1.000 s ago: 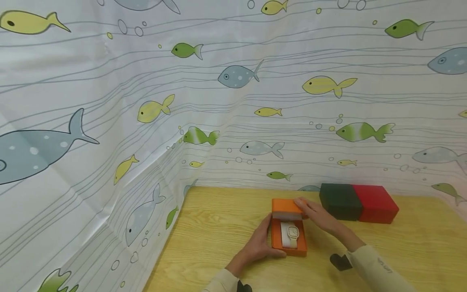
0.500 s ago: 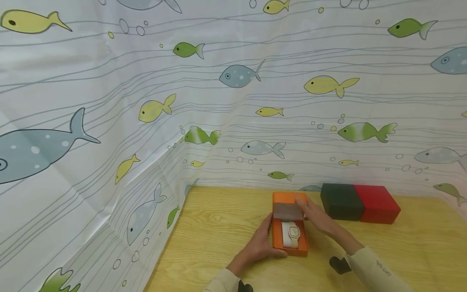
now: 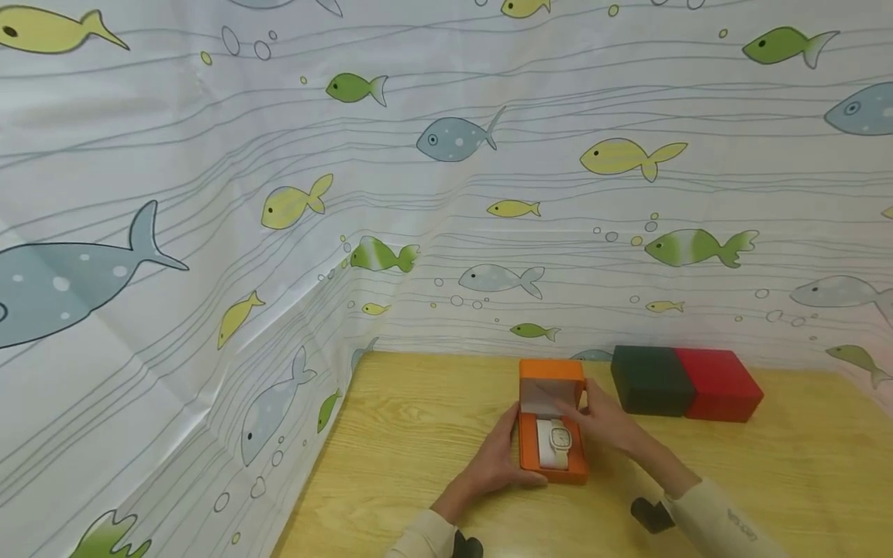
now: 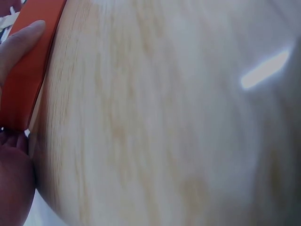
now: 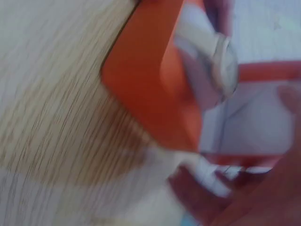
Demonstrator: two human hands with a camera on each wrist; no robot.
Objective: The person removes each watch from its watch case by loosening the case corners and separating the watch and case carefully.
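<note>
An open orange watch box (image 3: pixel 568 477) stands on the wooden table with its lid (image 3: pixel 551 370) raised at the back. Inside, a watch (image 3: pixel 560 437) with a pale strap sits round a white cushion. My left hand (image 3: pixel 491 463) grips the box, fingers along its left side and thumb (image 4: pixel 26 40) on the front wall. At the right edge of the lid is my right hand (image 3: pixel 608 418). Its thumb (image 3: pixel 568 409) reaches across the lid's grey inner face, while the other fingers (image 5: pixel 190 190) are outside the lid, blurred in the right wrist view.
Behind and right of my right hand, a dark green box (image 3: pixel 649 381) and a red box (image 3: pixel 722 385) stand side by side. A white sheet printed with fish (image 3: pixel 446 225) hangs along the table's back and left edges.
The lid has swung further up and back. My right hand has slid from the lid's top down to its right edge, thumb now inside. My left hand keeps its grip.
</note>
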